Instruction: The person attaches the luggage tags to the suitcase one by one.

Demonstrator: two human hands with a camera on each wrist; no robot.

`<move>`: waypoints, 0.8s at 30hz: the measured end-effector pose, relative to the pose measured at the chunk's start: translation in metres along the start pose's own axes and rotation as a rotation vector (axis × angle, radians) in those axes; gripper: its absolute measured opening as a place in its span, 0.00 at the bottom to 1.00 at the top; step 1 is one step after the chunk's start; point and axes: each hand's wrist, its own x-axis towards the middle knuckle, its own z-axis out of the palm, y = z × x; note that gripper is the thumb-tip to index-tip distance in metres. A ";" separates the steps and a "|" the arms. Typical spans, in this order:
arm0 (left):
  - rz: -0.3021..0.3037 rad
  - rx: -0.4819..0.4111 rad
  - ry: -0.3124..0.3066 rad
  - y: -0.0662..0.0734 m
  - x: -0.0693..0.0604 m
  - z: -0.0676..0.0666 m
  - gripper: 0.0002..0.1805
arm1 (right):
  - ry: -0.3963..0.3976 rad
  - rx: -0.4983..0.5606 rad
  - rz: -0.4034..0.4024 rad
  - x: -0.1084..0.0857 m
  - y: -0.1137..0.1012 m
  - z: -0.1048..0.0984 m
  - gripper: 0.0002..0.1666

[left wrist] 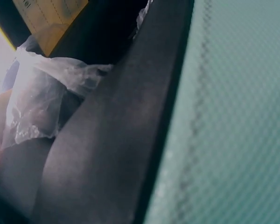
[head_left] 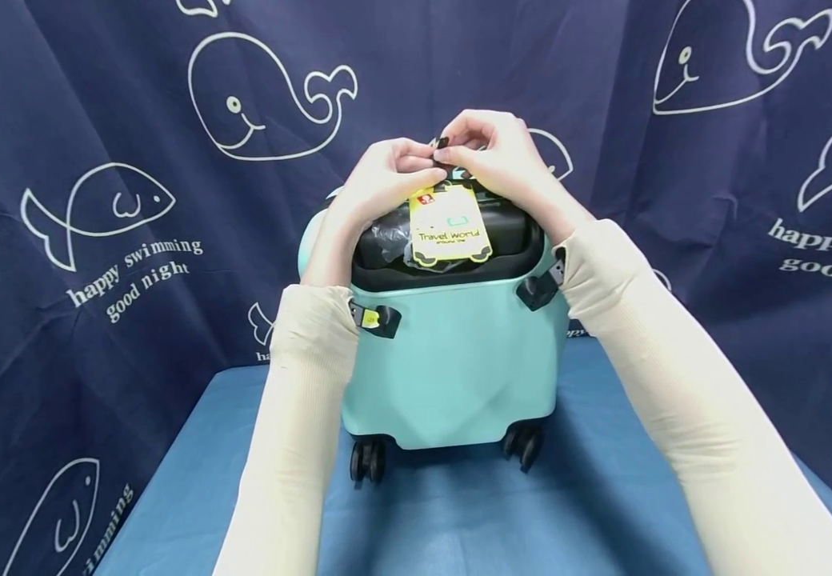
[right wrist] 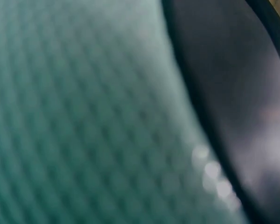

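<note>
A mint-green child's suitcase [head_left: 452, 360] stands upright on its wheels. From the black recessed panel at its top hangs a yellow and white paper tag [head_left: 448, 224] printed "Travel World". Above the tag, my right hand [head_left: 495, 152] pinches a small black strap-like piece [head_left: 442, 143] between thumb and forefinger. My left hand [head_left: 393, 176] meets it from the other side, its thumb and fingers pinching at the same piece, whose lower part they hide. Crinkled clear plastic [left wrist: 42, 102] lies beside the tag. The right wrist view shows only the blurred green shell [right wrist: 84, 116] and dark panel [right wrist: 224, 70].
Black double wheels [head_left: 368, 462] carry the suitcase on a table with a blue cloth [head_left: 423, 520]. Behind it hangs a navy curtain [head_left: 416, 64] with white whale drawings. A camera on a black strap sits at each wrist, close to the suitcase shell.
</note>
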 end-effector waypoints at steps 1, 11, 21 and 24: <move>-0.002 0.004 0.000 0.000 0.000 0.000 0.21 | 0.000 0.003 0.003 0.000 0.000 0.000 0.09; -0.008 0.009 -0.008 0.002 0.001 -0.002 0.20 | -0.011 0.024 0.048 0.002 -0.002 0.001 0.08; -0.011 0.040 -0.033 0.001 0.001 -0.001 0.21 | -0.043 -0.013 0.146 0.001 -0.004 0.000 0.07; -0.016 0.064 -0.028 0.001 0.001 0.000 0.21 | -0.052 0.038 0.144 0.001 -0.003 -0.001 0.07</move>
